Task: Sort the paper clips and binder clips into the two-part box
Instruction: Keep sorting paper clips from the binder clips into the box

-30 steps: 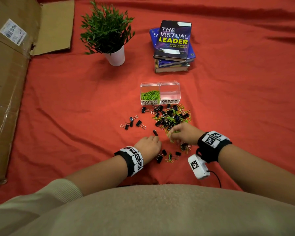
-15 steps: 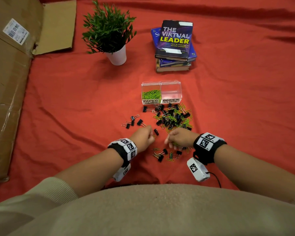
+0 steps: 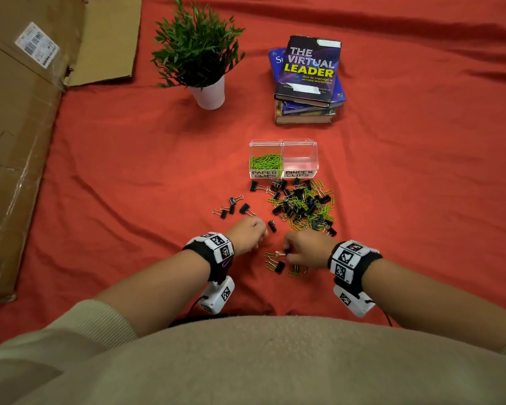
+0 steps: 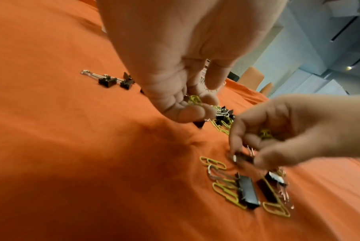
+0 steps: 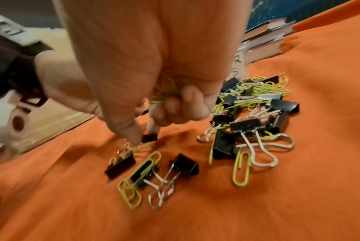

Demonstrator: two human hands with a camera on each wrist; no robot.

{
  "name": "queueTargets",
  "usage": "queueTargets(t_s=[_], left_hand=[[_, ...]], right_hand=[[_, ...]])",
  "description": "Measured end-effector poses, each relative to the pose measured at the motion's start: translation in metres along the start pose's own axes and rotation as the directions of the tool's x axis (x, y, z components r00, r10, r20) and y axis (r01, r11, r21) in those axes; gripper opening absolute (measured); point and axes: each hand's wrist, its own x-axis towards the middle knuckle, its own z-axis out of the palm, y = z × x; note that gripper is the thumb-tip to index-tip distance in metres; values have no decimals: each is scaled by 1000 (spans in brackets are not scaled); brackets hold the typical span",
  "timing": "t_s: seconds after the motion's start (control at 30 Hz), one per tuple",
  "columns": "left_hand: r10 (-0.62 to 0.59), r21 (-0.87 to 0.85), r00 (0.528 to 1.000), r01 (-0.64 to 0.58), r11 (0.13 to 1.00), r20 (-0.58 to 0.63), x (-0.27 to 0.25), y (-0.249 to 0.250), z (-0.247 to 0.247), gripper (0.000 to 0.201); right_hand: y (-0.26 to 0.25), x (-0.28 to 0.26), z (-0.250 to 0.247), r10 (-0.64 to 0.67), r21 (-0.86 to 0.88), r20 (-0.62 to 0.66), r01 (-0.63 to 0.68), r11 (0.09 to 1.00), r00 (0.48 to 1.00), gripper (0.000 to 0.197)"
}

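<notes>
1. From the head view I can't see what the left hand (image 3: 247,233) holds; its fingers curl under.
2. The right hand (image 5: 154,84) blurs in its wrist view, bottom centre; the small binder clip (image 5: 149,138) at its fingertips stays indistinct.
3. The cardboard box (image 3: 15,135) runs off the left edge.

The top book (image 3: 308,68) of the stack bears the title "THE VIRTUAL LEADER", with "LEADER" in yellow, and beneath it the smaller line "How to manage a remote workplace"; the blue book (image 3: 276,62) under it shows only "S" at its uncovered corner. The two-part box (image 3: 284,157) carries two handwritten labels on its front, "PAPER CLIPS" (image 3: 264,174) on the left compartment and "BINDER CLIPS" (image 3: 299,173) on the right one. The shipping label (image 3: 37,44) on the cardboard box (image 3: 18,141) has a barcode and print too small to read.
</notes>
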Motion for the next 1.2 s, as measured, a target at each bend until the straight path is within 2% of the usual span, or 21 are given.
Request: queueTargets(t_s=[0.07, 0.17, 0.3, 0.4, 0.47, 0.63, 0.73, 0.83, 0.9, 0.97, 1.1, 1.2], left_hand=[[45, 160, 998, -39, 986, -34, 0, -4, 2, 18], [140, 418, 990, -141, 897, 32, -6, -12, 8, 3], [255, 653, 954, -293, 699, 156, -9, -17, 18, 18], [278, 713, 943, -322, 624, 182, -7, -18, 24, 19], [274, 736, 940, -333, 590, 205, -7, -17, 24, 19], [290, 789, 920, -378, 485, 263, -11, -16, 23, 17], [253, 761, 937, -344, 549, 241, -10, -17, 22, 18], [235, 651, 956, -293, 700, 178, -8, -18, 20, 13], [244, 516, 965, -255, 818, 90, -7, -15, 16, 6], [218, 379, 976, -199, 904, -8, -6, -11, 11, 9], [157, 112, 986, -150, 982, -53, -2, -2, 3, 13], [120, 36, 991, -118, 992, -60, 0, 6, 2, 27]], right_hand=[[5, 0, -8, 72, 143, -55, -64, 988, 996, 20], [13, 3, -16, 178, 354, -85, -137, 925, 980, 14], [18, 10, -19, 251, 505, -15, -209, 837, 968, 16], [22, 15, -16, 306, 620, 45, -267, 738, 951, 21], [24, 17, -13, 321, 630, 34, -270, 728, 946, 22], [18, 14, -16, 307, 524, -38, -243, 816, 951, 24], [14, 13, -17, 303, 491, -66, -233, 839, 951, 25], [11, 13, -18, 304, 547, -54, -227, 806, 951, 25], [13, 14, -17, 317, 600, -27, -238, 764, 948, 26], [14, 14, -15, 330, 679, 22, -256, 688, 944, 26], [9, 13, -17, 343, 878, 120, -261, 401, 932, 20], [5, 13, -21, 325, 912, 131, -243, 332, 937, 19]])
